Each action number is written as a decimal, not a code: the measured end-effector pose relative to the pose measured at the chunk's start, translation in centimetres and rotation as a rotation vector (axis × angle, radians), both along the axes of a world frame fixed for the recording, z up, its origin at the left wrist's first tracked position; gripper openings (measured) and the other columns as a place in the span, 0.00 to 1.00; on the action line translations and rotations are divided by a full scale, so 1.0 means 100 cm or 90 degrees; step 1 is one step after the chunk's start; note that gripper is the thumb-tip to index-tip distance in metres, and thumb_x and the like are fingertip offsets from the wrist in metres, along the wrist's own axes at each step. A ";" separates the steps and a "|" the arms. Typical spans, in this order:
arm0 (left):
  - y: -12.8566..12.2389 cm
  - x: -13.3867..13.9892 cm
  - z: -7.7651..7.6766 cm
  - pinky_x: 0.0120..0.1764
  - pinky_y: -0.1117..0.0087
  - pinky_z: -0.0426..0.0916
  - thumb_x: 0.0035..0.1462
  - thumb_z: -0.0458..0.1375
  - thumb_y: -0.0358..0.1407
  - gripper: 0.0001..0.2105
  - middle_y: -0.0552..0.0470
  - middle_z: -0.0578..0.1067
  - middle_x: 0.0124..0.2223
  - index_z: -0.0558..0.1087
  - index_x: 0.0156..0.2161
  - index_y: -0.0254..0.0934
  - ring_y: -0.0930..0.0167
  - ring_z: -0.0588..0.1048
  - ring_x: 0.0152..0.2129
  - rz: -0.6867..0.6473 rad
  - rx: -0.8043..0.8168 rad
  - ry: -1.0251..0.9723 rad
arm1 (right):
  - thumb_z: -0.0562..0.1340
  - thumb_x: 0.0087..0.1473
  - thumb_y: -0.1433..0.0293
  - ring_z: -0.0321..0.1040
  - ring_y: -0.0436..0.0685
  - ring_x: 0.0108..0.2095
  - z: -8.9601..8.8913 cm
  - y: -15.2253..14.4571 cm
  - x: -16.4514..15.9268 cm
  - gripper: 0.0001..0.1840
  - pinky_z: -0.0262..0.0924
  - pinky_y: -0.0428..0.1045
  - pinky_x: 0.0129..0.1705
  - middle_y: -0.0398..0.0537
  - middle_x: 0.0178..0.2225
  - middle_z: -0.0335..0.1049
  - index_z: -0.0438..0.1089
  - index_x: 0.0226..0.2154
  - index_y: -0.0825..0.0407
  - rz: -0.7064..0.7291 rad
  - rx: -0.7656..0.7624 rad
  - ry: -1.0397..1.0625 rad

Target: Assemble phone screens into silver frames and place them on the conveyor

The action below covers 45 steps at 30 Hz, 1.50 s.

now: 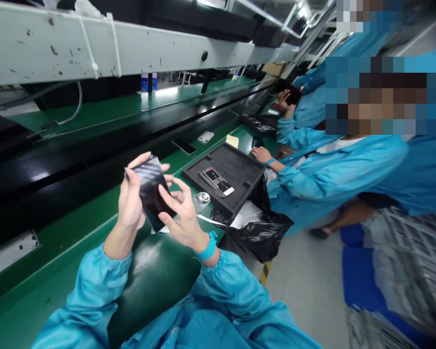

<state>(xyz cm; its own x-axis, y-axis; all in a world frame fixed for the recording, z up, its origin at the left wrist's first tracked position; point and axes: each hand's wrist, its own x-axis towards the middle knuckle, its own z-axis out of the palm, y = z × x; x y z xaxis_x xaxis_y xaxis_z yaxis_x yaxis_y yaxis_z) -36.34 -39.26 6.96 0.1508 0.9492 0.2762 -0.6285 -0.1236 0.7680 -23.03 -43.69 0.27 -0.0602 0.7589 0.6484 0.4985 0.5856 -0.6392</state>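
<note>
A dark, glossy smartphone (153, 194) is held tilted over the green bench, its shiny face reflecting light stripes. My left hand (130, 198) is closed around its left side, thumb at the upper edge and fingertips partly hidden behind it. From the right, my right hand (181, 213) touches the face and right edge with its thumb and a finger; its fingers are bent and apart. Just right of that hand, a shiny round metal item (202, 197) lies on the bench. Under the phone, a bit of white sheet (163, 229) shows.
A black foam-lined tray (240, 157) holds a stack of phone-shaped parts (216, 182). Beyond are a dark phone (183, 145), a white phone-shaped part (205, 137) and a yellow note (232, 141). A black plastic bag (257, 237) hangs at the bench edge. Co-workers in blue (334, 165) sit right.
</note>
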 end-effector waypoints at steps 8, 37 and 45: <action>-0.011 0.014 -0.007 0.39 0.60 0.84 0.62 0.59 0.69 0.34 0.43 0.86 0.37 0.86 0.43 0.37 0.58 0.86 0.36 -0.106 0.021 0.149 | 0.47 0.61 0.25 0.56 0.48 0.16 0.041 0.005 0.026 0.47 0.56 0.46 0.19 0.40 0.16 0.59 0.68 0.24 0.50 0.052 -0.317 0.286; 0.014 -0.003 0.005 0.32 0.67 0.81 0.62 0.65 0.63 0.29 0.46 0.85 0.35 0.72 0.50 0.40 0.64 0.84 0.26 0.122 -0.082 -0.082 | 0.61 0.50 0.25 0.58 0.48 0.14 -0.005 0.012 0.016 0.46 0.56 0.47 0.21 0.41 0.12 0.62 0.69 0.18 0.51 0.320 -0.470 0.211; 0.017 -0.005 0.003 0.32 0.68 0.80 0.62 0.64 0.65 0.29 0.47 0.85 0.36 0.72 0.51 0.41 0.65 0.84 0.28 0.190 -0.058 -0.108 | 0.67 0.48 0.29 0.63 0.50 0.15 -0.004 0.014 -0.006 0.42 0.61 0.48 0.23 0.44 0.13 0.66 0.71 0.18 0.52 0.351 -0.482 0.250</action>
